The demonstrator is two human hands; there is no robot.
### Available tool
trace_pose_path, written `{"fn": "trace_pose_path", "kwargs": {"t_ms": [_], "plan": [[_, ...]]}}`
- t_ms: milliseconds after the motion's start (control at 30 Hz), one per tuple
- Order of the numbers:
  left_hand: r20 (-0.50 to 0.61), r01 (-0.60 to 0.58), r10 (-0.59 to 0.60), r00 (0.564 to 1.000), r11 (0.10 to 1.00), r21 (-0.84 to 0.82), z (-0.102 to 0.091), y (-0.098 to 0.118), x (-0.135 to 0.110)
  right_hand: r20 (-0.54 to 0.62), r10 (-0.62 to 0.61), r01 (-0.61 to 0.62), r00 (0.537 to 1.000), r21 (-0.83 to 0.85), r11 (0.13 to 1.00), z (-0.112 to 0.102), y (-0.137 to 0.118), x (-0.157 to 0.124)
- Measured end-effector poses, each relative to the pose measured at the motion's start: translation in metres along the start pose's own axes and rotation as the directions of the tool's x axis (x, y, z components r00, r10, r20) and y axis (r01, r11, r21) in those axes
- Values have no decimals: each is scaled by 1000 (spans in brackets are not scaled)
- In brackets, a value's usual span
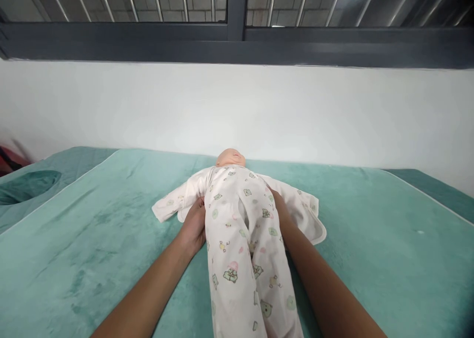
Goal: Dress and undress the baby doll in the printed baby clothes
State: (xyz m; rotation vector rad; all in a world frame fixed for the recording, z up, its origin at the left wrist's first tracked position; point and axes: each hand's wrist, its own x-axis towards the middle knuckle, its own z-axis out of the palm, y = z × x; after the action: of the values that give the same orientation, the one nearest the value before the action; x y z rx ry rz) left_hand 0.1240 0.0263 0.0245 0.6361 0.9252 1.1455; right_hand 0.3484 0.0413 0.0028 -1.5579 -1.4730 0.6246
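A baby doll lies on its back with its head toward the wall. It wears a white top whose sleeves spread to both sides, the right front flap folded out. White baby pants printed with small green and pink bears cover its front from chest to legs, the legs stretching toward me. My left hand is closed at the left upper edge of the pants, its fingertips partly hidden. At the opposite side, my right hand reaches in between the pants and the top; its fingers are hidden behind the cloth.
A teal cloth covers the surface under the doll, with some wrinkles on the left. Behind stands a white wall below a dark-framed window with metal bars. Something red sits at the far left edge.
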Motion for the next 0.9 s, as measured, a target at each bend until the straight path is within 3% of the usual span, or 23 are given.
{"fn": "trace_pose_path", "kwargs": {"t_ms": [167, 400, 667, 900], "plan": [[0, -93, 94, 996, 992, 85, -3, 0, -1, -5, -12, 12, 1000, 22, 1000, 1, 4, -1], [-111, -183, 222, 969, 940, 289, 5, 12, -11, 21, -53, 50, 998, 110, 993, 0, 4, -4], [-33, -238, 269, 963, 899, 368, -1, 8, -5, 41, -89, 82, 995, 138, 987, -3, 0, -4], [-85, -186, 222, 971, 931, 314, -4, 8, -6, 117, -156, 147, 981, 78, 986, -4, -9, -6]]}}
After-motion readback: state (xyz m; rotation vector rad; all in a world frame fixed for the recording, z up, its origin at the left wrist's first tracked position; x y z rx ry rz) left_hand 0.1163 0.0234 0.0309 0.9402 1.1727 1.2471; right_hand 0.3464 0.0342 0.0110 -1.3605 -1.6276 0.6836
